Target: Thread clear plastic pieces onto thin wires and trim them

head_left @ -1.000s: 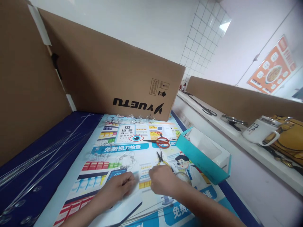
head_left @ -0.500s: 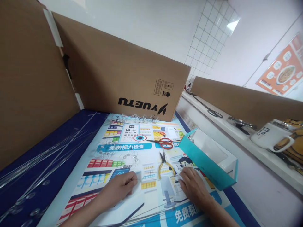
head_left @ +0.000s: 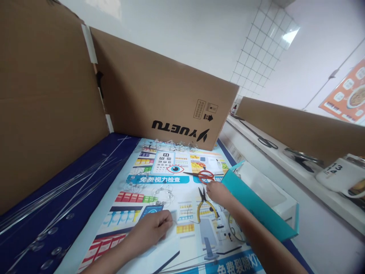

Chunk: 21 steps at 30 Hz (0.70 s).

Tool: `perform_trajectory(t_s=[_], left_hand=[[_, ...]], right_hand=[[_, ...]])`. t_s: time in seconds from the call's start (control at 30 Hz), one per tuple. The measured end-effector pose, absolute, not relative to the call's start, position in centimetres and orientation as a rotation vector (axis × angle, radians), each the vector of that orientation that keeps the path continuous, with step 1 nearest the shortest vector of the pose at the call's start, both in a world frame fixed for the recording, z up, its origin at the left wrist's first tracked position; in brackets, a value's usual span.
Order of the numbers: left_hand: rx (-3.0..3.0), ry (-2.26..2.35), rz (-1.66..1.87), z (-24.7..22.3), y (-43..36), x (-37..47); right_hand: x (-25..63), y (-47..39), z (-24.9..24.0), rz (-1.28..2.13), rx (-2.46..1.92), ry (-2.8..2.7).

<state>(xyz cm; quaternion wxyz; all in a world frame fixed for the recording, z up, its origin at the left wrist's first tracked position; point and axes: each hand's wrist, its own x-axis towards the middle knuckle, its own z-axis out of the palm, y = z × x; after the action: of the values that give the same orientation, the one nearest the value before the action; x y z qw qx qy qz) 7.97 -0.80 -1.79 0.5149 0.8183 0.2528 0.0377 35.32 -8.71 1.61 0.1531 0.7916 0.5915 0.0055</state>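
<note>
My left hand point(head_left: 158, 228) rests low over the printed sheet, its fingers closed in a pinch. A thin clear strand runs from near these fingertips; what they hold is too small to make out. My right hand point(head_left: 219, 193) reaches forward with curled fingers at the lower loop of the red-handled scissors point(head_left: 205, 175). The scissors lie flat, blades pointing left. Just below that hand are the yellow-handled pliers point(head_left: 203, 203), jaws pointing away from me. A coil of thin wire point(head_left: 235, 230) lies beneath my right forearm. Clear beaded loops point(head_left: 164, 196) lie beyond my left hand.
At the right stands a teal open box point(head_left: 258, 205) with a white inside. Cardboard panels point(head_left: 159, 87) wall the back and left. Clear strands point(head_left: 71, 198) and round clear pieces point(head_left: 53, 231) lie on the blue cloth. A mug point(head_left: 332, 173) stands on the right ledge.
My right hand has moved forward from beside the pliers to the scissors' handle, uncovering the coil of wire. My left hand stays closed in nearly the same place. The view has shifted slightly.
</note>
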Motion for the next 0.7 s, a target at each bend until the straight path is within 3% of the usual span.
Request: perform_trajectory(t_s=[0.3,0.7], left_hand=[[1.982,0.614,0.111,-1.9,-0.9,7.8],[1.978,0.603,0.129,-1.7,-0.8,7.8]], right_hand=[[36.3,-6.1,1.8,-0.161,2.18,1.661],[36.4,-10.2,1.9,-0.051,2.348,1.683]])
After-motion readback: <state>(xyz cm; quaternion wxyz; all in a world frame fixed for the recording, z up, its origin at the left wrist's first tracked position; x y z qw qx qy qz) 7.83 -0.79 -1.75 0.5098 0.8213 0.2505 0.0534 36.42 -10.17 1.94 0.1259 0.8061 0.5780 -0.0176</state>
